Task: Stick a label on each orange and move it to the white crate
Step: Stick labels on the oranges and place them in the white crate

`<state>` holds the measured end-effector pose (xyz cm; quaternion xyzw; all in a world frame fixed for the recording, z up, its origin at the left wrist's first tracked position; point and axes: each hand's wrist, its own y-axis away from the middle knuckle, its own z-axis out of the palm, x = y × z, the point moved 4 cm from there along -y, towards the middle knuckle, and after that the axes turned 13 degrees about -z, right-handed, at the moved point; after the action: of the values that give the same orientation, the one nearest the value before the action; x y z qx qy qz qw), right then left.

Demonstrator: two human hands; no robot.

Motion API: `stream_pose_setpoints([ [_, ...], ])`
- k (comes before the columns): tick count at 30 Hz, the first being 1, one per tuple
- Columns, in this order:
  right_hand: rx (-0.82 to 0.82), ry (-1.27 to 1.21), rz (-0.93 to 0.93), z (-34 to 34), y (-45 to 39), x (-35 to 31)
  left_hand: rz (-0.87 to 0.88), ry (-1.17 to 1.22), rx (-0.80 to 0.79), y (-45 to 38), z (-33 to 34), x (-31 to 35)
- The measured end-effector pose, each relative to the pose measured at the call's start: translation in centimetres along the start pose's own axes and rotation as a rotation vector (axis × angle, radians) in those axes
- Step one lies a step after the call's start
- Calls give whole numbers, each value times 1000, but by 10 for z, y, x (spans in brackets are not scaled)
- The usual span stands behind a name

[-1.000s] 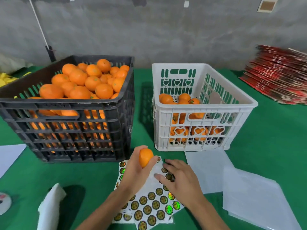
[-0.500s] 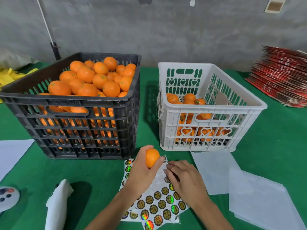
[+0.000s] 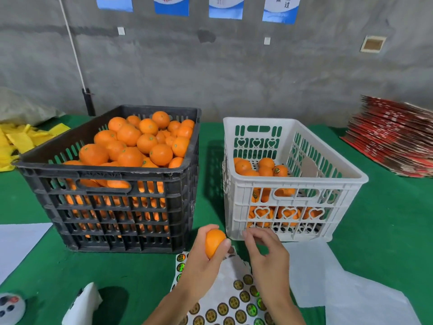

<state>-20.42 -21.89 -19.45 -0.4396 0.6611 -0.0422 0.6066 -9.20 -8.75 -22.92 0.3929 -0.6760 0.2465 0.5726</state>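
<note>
Green table (image 3: 386, 231) — black crate (image 3: 112, 184) heaped oranges, white crate (image 3: 293, 181) few; left fingers (image 3: 226, 242) grasp orange (image 3: 214, 242), right unclear.

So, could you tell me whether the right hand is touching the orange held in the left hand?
Apart. The head view shows green cloth between the right hand and the orange gripped by the left hand.

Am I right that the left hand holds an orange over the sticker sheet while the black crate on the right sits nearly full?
Not quite. The head view shows the black crate on the left; the white crate is on the right. The left hand does hold the orange over the sticker sheet, and the black crate is nearly full.
</note>
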Motion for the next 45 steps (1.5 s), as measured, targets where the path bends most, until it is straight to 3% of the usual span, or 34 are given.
stream_pose_setpoints([
  [2,33,-1,-104,8,-14,-33,41,133,-18,1,-2,21],
  [6,-82,-113,-196,13,-29,-73,64,380,-51,2,-13,62],
  [10,-296,258,-442,12,-43,-96,36,403,-51,-7,-24,105],
  [12,-254,363,-483,7,-59,-104,47,353,-123,-9,-22,133],
  [15,-50,418,-439,-13,-90,-108,195,121,-169,-7,-22,181],
  [20,-59,622,-230,-37,-127,-84,373,-58,-26,-4,-55,215],
  [26,-132,429,-540,26,-134,-125,442,-373,396,-8,-146,198],
  [30,-217,248,-652,96,-133,-171,227,-727,578,-22,-218,181],
  [33,-266,195,-674,135,-130,-193,-177,-932,536,-43,-273,173],
  [35,-293,186,-683,152,-127,-199,-342,-981,481,-59,-298,176],
  [41,-330,248,-656,165,-126,-196,-484,-1159,251,-115,-313,180],
  [45,-345,204,-604,164,-127,-193,-425,-1193,350,-127,-324,172],
])
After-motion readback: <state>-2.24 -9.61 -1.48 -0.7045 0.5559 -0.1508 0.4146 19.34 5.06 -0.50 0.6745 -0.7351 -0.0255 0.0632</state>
